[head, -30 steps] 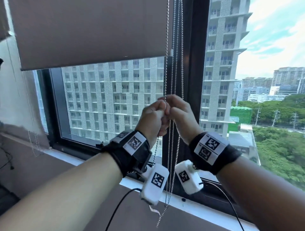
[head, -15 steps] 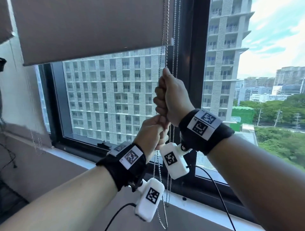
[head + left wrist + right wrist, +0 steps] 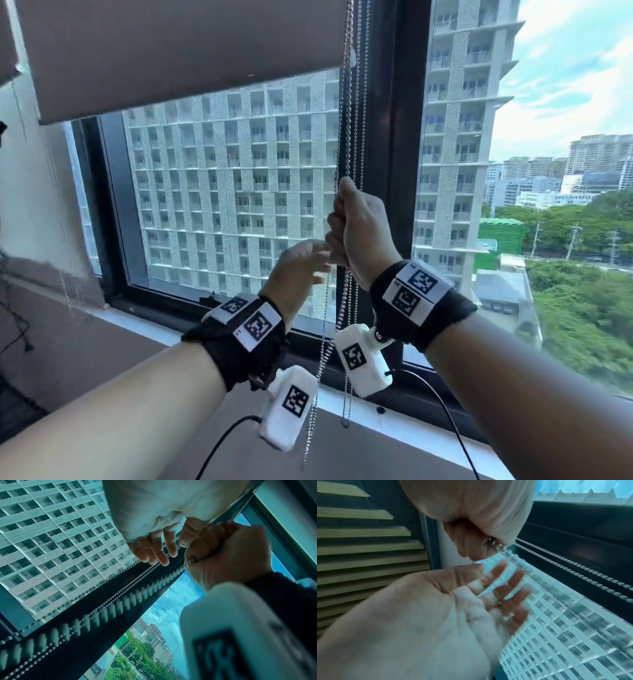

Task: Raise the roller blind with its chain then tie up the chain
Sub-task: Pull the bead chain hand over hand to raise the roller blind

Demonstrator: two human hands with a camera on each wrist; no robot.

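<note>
Roller blind (image 3: 171,51): grey-brown fabric, flat bottom edge, upper left of the scene, covering only the top of the glass.

Bead chain (image 3: 347,137): silver metal ball strands, hanging vertically against the dark mullion at the blind's right edge; passing through the right fist, falling on below both wrists toward the sill, loose ends dangling near the white ledge. Further strands just beside it on the right, ungripped.

Right hand (image 3: 359,229): clenched in a fist round one chain strand, fingers curled tight, beads emerging beneath the palm in the right wrist view (image 3: 494,545).

Left hand (image 3: 298,263): just below and left of the right fist, fingers (image 3: 164,555) straight and spread apart, blurred, gripping nothing; contact with the chain cannot be told.

Window frame (image 3: 404,137): dark metal, upright mullion behind the chain.

Sill (image 3: 411,428): white ledge, near side of the frame.

Wrist units (image 3: 287,407): white boxes with black-and-white markers, on black straps, black cable trailing.
</note>
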